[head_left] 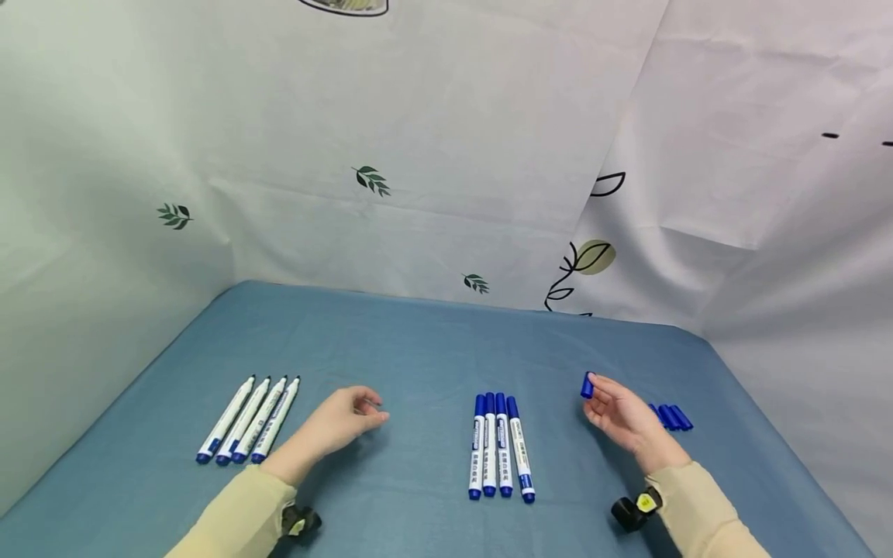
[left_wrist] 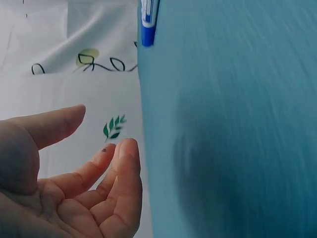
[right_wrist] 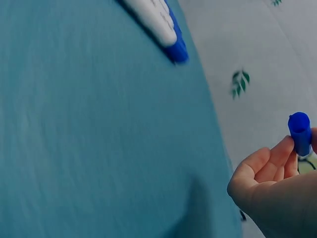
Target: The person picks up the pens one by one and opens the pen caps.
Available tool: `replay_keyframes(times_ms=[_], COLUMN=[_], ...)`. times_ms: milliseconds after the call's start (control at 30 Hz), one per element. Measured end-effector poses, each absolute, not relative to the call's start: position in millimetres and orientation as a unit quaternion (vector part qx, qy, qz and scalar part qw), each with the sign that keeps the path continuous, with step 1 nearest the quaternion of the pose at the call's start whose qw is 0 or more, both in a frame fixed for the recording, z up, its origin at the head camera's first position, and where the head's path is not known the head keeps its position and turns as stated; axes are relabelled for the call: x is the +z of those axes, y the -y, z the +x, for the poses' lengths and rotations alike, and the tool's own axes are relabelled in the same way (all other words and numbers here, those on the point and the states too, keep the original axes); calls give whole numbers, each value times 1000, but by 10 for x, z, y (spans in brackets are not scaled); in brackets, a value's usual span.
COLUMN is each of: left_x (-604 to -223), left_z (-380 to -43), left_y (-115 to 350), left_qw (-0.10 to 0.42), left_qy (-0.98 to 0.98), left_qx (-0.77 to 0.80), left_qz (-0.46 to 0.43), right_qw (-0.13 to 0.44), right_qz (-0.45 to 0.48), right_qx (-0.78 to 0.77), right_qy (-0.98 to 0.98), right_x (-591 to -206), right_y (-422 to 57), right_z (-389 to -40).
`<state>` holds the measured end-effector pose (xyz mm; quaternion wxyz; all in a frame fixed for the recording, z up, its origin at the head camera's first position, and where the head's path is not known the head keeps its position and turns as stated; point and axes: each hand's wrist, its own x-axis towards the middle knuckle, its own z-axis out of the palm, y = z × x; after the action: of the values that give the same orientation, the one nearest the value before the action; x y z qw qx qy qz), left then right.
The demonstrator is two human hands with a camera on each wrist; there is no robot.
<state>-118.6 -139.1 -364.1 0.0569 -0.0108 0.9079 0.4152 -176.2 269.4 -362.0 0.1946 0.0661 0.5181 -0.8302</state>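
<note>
My right hand [head_left: 621,415] pinches a blue marker cap [head_left: 587,385] between its fingertips, raised over the right part of the table. In the right wrist view the cap [right_wrist: 300,134] shows its hollow end. Several loose blue caps [head_left: 673,417] lie on the cloth behind that hand. My left hand [head_left: 345,418] hovers with relaxed fingers and holds nothing; in the left wrist view its thumb and fingers [left_wrist: 128,183] are apart. Several uncapped white markers [head_left: 239,422] lie in a row by the left forearm. Capped markers [head_left: 496,446] lie side by side between the hands.
A blue cloth [head_left: 412,349] covers the table. White curtains [head_left: 446,139] with leaf prints stand behind it and at both sides. Each wrist carries a small black camera [head_left: 631,511] on a strap.
</note>
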Motion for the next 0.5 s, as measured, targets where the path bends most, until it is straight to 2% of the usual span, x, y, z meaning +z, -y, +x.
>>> replay_keyframes(times_ms=[300,500], left_x=[-3676,-3721], left_z=[-1238,-1274], left_y=[1069,869], left_qw=[89,106], left_qy=[-885,-881], left_qx=[457,461], left_qz=[13,36], right_qw=[168,131], right_qz=[73,107], right_qx=[-816,-781], right_qy=[-548,-601], right_x=[-3521,-3512], right_y=[-3223,-3550], right_z=[-1837,-1877])
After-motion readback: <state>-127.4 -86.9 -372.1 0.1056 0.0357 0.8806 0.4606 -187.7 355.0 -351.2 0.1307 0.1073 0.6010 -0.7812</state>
